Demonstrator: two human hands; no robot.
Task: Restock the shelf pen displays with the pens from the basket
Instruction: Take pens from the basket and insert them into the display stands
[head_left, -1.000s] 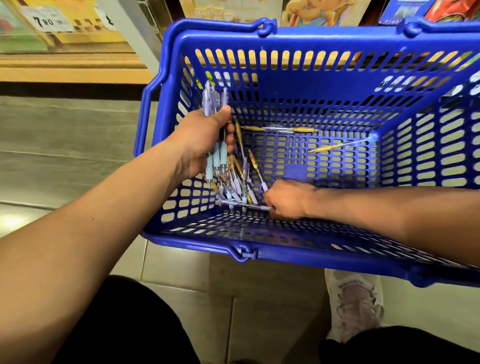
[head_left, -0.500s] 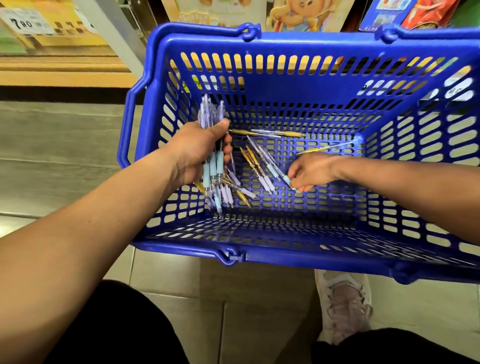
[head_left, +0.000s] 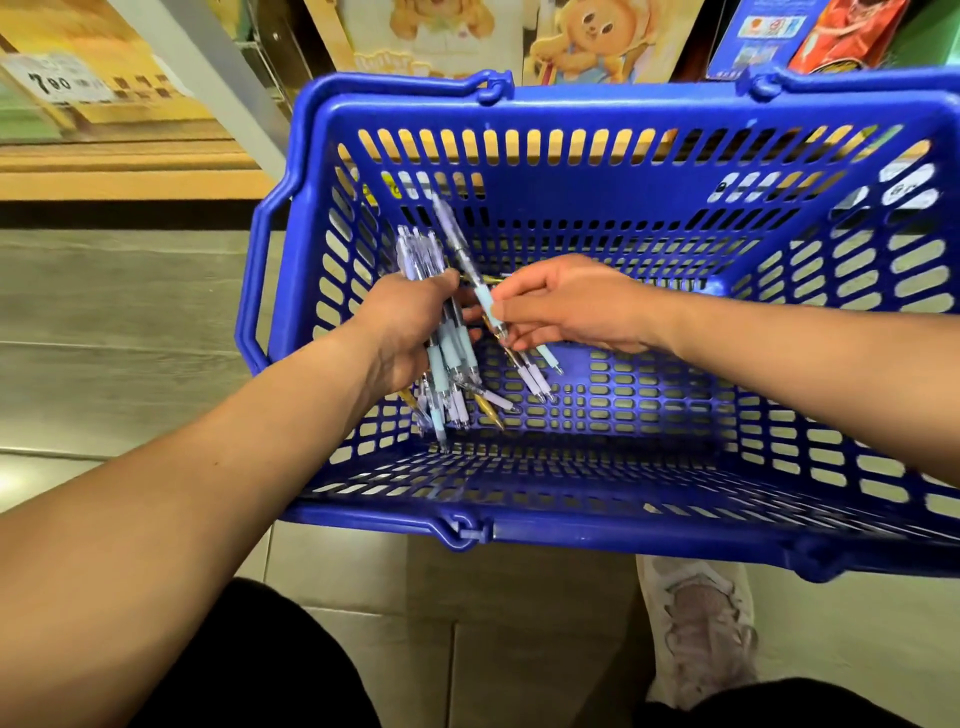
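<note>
- Pen bundle (head_left: 448, 358), clear barrels with pale blue and lilac grips, is in the left hand (head_left: 410, 322). The fingers are curled tight round it. Caps stick up above the fist and tips point down at the basket floor.
- Right hand (head_left: 576, 306) pinches a few pens (head_left: 532, 371) between thumb and curled fingers, just beside the left hand. A long pen (head_left: 460, 244) in that pinch slants up past the left thumb.
- Both hands are inside the basket (head_left: 623, 111), which is blue plastic with slotted walls and a grid floor, handles down.
- Loose on the basket floor under the left hand lie a gold pen (head_left: 489, 410) and a couple of pale ones. They are partly hidden by the bundle, so the count cannot be told.
- What the basket rests on cannot be told.
- Grey tiled floor (head_left: 130, 322) shows to the left of the basket and below it.
- Behind the basket is a wooden shelf (head_left: 130, 176) with a blurred price tag (head_left: 49, 83). Further right are packages (head_left: 587, 41) with a cartoon bear.
- A pale shoe (head_left: 696, 629) is on the floor below the basket's near rim.
</note>
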